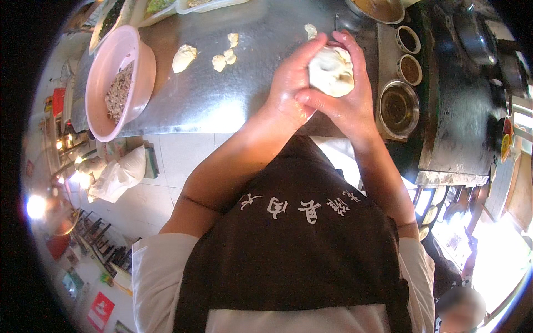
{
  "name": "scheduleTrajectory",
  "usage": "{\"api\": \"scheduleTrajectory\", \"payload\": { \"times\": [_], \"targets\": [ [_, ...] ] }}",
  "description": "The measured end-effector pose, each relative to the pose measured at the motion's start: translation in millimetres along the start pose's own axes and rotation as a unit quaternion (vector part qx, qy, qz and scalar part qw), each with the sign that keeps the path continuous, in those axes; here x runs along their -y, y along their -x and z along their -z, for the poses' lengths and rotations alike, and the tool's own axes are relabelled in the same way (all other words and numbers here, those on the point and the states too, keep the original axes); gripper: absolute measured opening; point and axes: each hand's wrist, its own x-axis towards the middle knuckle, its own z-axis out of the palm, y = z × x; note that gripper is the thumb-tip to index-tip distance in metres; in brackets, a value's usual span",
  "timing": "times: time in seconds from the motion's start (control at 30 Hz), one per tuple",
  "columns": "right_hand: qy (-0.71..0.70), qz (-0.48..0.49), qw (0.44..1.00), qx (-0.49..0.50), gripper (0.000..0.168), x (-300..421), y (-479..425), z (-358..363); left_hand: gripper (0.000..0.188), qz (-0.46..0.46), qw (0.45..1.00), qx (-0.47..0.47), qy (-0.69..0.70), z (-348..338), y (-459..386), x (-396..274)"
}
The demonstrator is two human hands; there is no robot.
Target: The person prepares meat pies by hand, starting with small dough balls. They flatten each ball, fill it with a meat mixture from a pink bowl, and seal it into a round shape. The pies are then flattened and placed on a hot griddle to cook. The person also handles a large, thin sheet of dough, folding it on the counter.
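A rounded, pale piece of dough (331, 71) is cupped between both hands above the metal worktop (200, 102). Around its left side curls my left hand (293, 79), while my right hand (354, 83) wraps its right side, with the thumb across its near edge. Just beyond my left fingertips lies a small dough scrap (310, 31). Farther left on the worktop are a larger dough lump (184, 58) and several small dough pieces (225, 59). At the worktop's left end stands a pink plastic basin (143, 79) holding a greyish chopped mixture (119, 92).
Food trays (166, 9) line the far left edge. On the right stand a metal bowl of liquid (397, 109), two small bowls (409, 70) and a large basin (377, 10), beside a dark counter (466, 112). Another person (460, 308) is at the lower right.
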Motion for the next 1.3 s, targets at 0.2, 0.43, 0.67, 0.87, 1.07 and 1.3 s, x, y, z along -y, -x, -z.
{"api": "scheduleTrajectory", "payload": {
  "times": [0.2, 0.43, 0.67, 0.87, 1.07, 1.3],
  "targets": [
    [-0.045, 0.013, 0.998, -0.039, 0.055, 5, -5, -8, 0.022, -0.1, 0.988, -0.011, -0.121, -8, 10, 0],
    [-0.152, 0.001, 0.983, -0.105, 0.032, 8, -9, -17, 0.021, -0.101, 0.985, 0.071, -0.119, 4, 8, -4],
    [-0.197, -0.113, 0.959, -0.168, 0.017, 15, -8, -27, 0.049, -0.093, 0.992, -0.075, 0.029, -6, 13, 16],
    [0.072, 0.014, 0.979, -0.189, 0.023, -8, -9, -48, 0.046, -0.093, 0.992, -0.088, 0.02, 7, 7, 9],
    [0.026, -0.215, 0.97, -0.108, 0.022, -12, -17, -60, 0.036, -0.081, 0.989, -0.112, 0.052, 52, -4, -7],
    [0.497, -0.12, 0.846, 0.154, 0.017, -88, -59, -27, 0.035, -0.074, 0.991, -0.112, -0.012, 72, 13, -66]
  ]
}}
